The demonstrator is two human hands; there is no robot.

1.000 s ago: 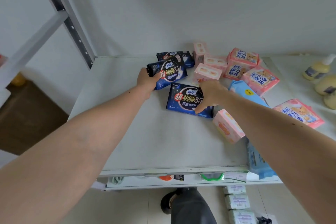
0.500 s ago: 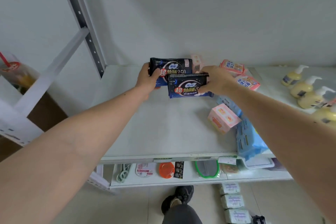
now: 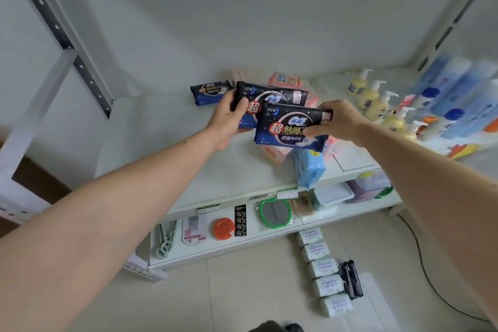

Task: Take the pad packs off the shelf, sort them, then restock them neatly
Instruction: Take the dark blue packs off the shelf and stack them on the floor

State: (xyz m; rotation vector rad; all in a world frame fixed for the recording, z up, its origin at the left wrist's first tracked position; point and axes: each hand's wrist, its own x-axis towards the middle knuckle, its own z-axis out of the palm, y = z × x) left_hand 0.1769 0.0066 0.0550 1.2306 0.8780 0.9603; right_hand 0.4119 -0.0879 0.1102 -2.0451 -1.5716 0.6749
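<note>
Above the white shelf, 2 hands grip 2 dark packs.

Both arms outstretched, left hand and right hand in curled grip.

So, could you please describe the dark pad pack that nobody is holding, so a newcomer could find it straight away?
Start at the white upper shelf and look to its back wall, left of the pink packs. There a dark navy pack lies alone on the shelf. Unlike the two matching packs lifted in the left hand and the right hand, no hand touches it.
</note>
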